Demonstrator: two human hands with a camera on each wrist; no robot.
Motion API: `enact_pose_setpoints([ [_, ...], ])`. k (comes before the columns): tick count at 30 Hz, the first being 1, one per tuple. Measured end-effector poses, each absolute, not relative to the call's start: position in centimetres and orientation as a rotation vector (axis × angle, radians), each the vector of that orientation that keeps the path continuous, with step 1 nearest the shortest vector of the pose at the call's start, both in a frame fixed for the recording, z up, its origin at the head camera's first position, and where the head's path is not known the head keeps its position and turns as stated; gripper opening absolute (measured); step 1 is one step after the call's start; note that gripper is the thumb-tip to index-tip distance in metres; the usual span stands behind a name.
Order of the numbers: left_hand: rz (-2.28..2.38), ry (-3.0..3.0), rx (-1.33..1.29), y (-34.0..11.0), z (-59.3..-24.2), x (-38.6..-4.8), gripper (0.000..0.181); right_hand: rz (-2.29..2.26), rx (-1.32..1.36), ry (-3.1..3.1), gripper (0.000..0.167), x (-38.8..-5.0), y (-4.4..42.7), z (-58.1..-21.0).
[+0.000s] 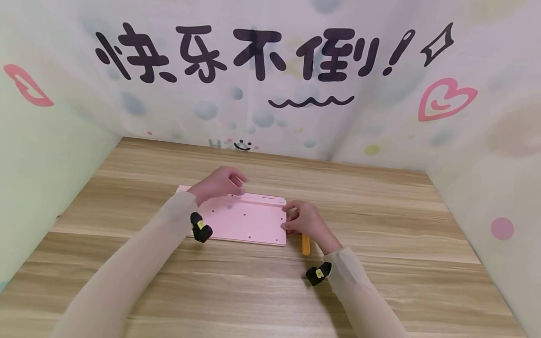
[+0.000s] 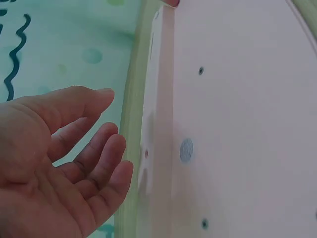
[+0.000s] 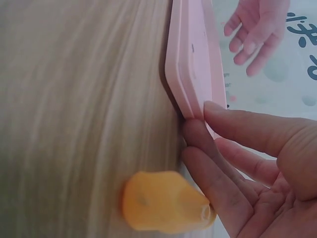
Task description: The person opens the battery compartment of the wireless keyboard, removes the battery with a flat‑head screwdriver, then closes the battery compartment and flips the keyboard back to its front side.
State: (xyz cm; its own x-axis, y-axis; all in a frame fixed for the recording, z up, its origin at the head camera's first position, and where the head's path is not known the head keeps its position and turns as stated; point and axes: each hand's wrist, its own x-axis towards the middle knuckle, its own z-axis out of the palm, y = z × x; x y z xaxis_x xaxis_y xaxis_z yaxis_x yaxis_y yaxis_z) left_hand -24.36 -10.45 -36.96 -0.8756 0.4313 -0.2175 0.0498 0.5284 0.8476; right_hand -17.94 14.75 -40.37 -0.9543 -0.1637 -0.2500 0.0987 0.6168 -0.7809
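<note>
A flat pink keyboard [image 1: 230,225] lies on the table, its underside up, with small screws and a raised strip along the far edge. With thumb and fingers my right hand [image 1: 308,219] pinches the keyboard's right edge; the right wrist view shows the keyboard's corner [image 3: 181,69] between them. Over the far edge hovers my left hand [image 1: 220,182], fingers loosely bent and holding nothing. In the left wrist view this hand [image 2: 69,158] is apart from the raised strip [image 2: 163,99]. An orange handle [image 1: 305,245] lies beneath my right hand, its other end hidden.
The wood-grain table [image 1: 236,291] meets a printed cloth backdrop [image 1: 253,126] along its far edge. Pale walls stand at left and right. A black wrist camera [image 1: 200,227] sits on the left sleeve, another camera [image 1: 318,273] on the right one.
</note>
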Motion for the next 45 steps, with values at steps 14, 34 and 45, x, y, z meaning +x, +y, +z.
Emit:
enact_pose_setpoints([
  [14,1.118,2.377,0.547,-6.3,-37.7,-24.9,0.034,-1.223,-0.043,2.553,0.038,-18.1,14.7,-40.5],
  [34,1.039,2.379,0.603,-5.2,-38.2,-24.9,0.021,-1.23,-0.06,2.571,0.038,-18.0,14.7,-40.7],
  [45,0.998,2.404,0.63,-5.2,-38.1,-24.9,0.016,-1.213,-0.045,2.571,0.038,-17.9,14.7,-40.6],
])
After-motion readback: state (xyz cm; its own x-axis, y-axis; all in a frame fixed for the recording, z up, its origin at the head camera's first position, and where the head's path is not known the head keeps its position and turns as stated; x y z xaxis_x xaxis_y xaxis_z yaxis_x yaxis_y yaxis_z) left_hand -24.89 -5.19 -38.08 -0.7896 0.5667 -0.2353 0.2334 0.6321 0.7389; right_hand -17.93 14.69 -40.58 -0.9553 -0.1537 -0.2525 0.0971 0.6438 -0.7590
